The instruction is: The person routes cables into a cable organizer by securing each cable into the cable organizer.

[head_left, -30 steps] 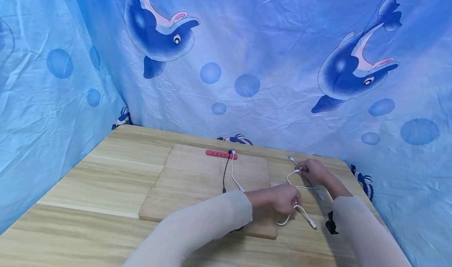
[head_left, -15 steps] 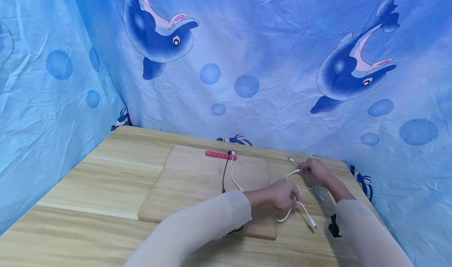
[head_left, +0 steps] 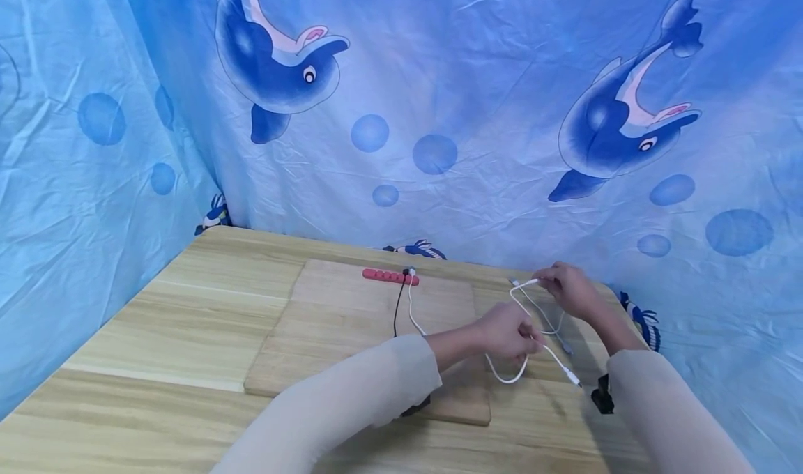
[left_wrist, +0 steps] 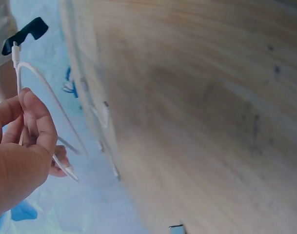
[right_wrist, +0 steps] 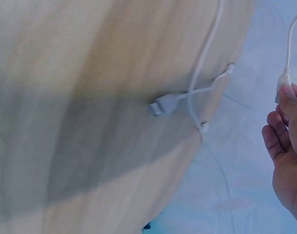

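Observation:
A white charging cable (head_left: 514,380) is lifted off the table between the two hands. The left hand (head_left: 511,331) pinches it a short way from one end, and that slim plug (head_left: 571,376) sticks out to the right. In the left wrist view, the thumb and fingertips of the left hand (left_wrist: 26,141) meet on the cable, below its plug (left_wrist: 15,56). The right hand (head_left: 569,289) pinches the other end near the table's far right. Seen from the right wrist, its plug (right_wrist: 283,80) sits at the thumb tip, partly covered.
More white cable lies on the table beneath the right hand, with a grey-white USB plug (right_wrist: 165,104) showing. A wooden board (head_left: 339,320) bears a red slotted cable holder (head_left: 376,274); a black cable (head_left: 398,307) and a white cable (head_left: 411,307) run from it. Dolphin-print fabric (head_left: 477,209) hangs behind.
Both hands have risen with the white cable, the right one away toward the far edge and the left slightly up. The cable's free plug has swung right and off the table.

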The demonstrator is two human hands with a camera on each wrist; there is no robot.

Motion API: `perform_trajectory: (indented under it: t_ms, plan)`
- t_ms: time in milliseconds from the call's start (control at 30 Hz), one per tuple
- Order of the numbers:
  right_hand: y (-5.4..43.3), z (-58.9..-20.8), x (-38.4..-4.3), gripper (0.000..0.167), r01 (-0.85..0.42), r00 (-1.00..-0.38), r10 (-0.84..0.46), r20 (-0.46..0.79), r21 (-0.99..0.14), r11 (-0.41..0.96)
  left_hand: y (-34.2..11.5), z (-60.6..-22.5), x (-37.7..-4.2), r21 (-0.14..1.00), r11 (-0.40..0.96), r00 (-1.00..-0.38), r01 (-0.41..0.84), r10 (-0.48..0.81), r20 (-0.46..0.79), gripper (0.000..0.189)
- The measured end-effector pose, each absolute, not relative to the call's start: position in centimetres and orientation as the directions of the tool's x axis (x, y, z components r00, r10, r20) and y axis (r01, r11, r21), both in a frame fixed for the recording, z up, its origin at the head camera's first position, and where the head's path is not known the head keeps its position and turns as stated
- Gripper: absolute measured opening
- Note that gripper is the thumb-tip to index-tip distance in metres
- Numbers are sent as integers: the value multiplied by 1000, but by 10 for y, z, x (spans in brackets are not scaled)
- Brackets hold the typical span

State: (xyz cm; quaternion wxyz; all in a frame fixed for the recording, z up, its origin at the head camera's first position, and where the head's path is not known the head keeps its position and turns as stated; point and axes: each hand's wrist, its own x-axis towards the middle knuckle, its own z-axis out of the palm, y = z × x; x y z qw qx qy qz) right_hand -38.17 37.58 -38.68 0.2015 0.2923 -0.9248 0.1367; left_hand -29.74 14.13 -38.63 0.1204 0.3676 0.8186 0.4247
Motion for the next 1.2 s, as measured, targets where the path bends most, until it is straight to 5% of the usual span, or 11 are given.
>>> perform_trajectory:
  t_ms: [267,533,733,1200]
  plan:
    - [358,-374,-381,9,-592,-732,-448,514,-154,791,115,-370,-299,859,308,-735,410,669,111,12]
    - [332,-372,-389,9,-652,-659,-468,589,-135,747,71,-364,-314,896,314,-850,313,513,117,8]
    - [314,-367,-390,12,-665,-662,-467,586,-171,727,41,-363,-322,891,370,-904,263,417,94,20]
    - [277,-363,-398,10,-685,-655,-438,616,-238,688,-8,-372,-329,817,477,-837,323,547,12,17]
